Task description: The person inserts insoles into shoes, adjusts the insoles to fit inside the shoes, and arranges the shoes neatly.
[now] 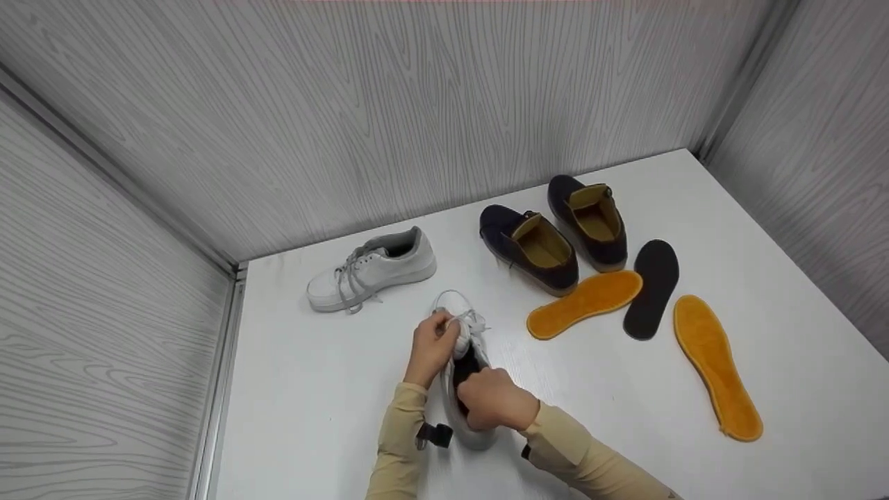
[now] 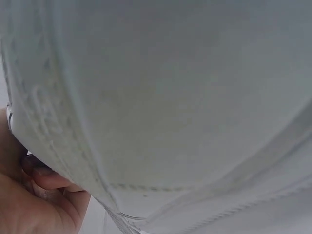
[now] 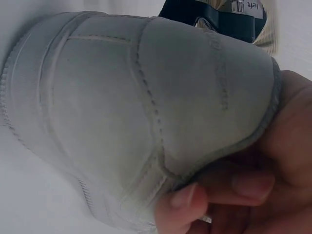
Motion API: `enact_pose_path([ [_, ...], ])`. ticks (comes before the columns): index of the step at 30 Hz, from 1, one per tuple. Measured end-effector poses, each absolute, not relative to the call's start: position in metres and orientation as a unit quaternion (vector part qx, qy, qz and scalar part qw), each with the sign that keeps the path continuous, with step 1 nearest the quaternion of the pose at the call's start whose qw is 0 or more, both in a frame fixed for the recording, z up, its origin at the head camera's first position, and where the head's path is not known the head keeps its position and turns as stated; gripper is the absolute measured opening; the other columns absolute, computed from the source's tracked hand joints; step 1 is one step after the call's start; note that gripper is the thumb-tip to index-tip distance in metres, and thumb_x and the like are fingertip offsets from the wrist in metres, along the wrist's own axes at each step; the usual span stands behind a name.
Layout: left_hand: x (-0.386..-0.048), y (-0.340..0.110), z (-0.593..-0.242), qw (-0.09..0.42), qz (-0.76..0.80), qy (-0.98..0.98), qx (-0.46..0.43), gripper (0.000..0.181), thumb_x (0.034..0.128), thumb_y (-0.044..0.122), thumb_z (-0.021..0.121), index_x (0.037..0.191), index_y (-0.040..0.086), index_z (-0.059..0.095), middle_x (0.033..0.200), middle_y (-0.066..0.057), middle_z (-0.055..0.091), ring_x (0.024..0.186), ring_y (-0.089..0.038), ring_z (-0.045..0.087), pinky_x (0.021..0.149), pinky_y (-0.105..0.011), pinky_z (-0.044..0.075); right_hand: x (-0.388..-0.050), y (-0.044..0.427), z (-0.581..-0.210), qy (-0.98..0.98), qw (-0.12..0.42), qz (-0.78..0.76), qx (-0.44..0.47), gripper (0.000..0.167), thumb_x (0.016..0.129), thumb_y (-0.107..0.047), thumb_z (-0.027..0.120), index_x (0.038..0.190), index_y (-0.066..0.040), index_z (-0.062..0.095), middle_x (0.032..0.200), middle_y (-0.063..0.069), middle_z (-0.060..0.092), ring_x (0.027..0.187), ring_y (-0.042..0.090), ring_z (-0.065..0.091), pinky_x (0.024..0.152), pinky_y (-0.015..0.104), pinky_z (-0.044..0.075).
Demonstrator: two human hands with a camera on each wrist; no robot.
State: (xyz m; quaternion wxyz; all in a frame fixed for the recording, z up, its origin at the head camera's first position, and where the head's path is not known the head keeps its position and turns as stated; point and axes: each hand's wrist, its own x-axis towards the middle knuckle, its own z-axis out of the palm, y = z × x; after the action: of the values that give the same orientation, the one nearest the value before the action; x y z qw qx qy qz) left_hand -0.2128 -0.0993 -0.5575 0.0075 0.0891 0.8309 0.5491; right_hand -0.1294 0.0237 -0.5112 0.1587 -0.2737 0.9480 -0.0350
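Observation:
A white lace-up shoe (image 1: 474,439) stands between the hands in the head view, toe pointing away, its inside dark. My left hand (image 1: 432,347) pinches its tongue (image 1: 462,340) near the laces (image 1: 474,321). At the opening, my right hand (image 1: 496,399) has its curled fingers on the collar, hiding part of the inside. In the left wrist view the shoe's pale side (image 2: 170,97) fills most of the picture, with part of a hand (image 2: 39,204) at lower left. The right wrist view shows the heel (image 3: 195,83) and my right hand (image 3: 258,190) along the collar edge.
Another white shoe (image 1: 375,276) lies at the back left. Two dark shoes (image 1: 496,232) (image 1: 608,246) with tan linings stand at the back. To their front and right are two orange insoles (image 1: 583,304) (image 1: 712,361) and a dark insole (image 1: 651,288). Walls border the white table (image 1: 298,389).

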Motion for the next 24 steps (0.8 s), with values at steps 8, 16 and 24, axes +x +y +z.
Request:
enact_pose_path([
  [8,-0.2152,-0.0993,-0.559,0.008,0.552,0.828,0.095,0.016,0.0941,0.012,0.058,0.079,0.007,0.063,0.068,0.003,0.047,0.062,-0.012,0.044,0.061,-0.028,0.037,-0.1339,0.0253,-0.5142,0.948,0.148,-0.039,-0.278,0.016,0.072,-0.016,0.072,0.065,-0.011,0.059,0.06,0.003,0.05,0.055,0.021,0.05,0.05,0.04,0.046],
  [16,-0.2162,-0.0984,-0.5576,0.02,0.544,0.834,0.093,0.019,0.0937,0.012,0.057,0.075,0.009,0.058,0.067,0.004,0.044,0.062,-0.012,0.042,0.062,-0.028,0.036,-0.1351,0.0233,-0.5129,0.948,0.156,-0.02,-0.276,0.017,0.07,-0.019,0.073,0.062,-0.012,0.059,0.058,0.002,0.051,0.053,0.02,0.05,0.048,0.039,0.044],
  [24,-0.2167,-0.1,-0.5564,0.01,0.543,0.834,0.096,0.019,0.0926,0.012,0.058,0.074,0.008,0.059,0.066,0.004,0.043,0.062,-0.012,0.041,0.062,-0.028,0.035,-0.1338,0.0231,-0.5124,0.94,0.166,-0.011,-0.298,0.026,0.075,-0.016,0.069,0.054,-0.016,0.054,0.054,-0.001,0.045,0.051,0.017,0.043,0.046,0.035,0.038],
])
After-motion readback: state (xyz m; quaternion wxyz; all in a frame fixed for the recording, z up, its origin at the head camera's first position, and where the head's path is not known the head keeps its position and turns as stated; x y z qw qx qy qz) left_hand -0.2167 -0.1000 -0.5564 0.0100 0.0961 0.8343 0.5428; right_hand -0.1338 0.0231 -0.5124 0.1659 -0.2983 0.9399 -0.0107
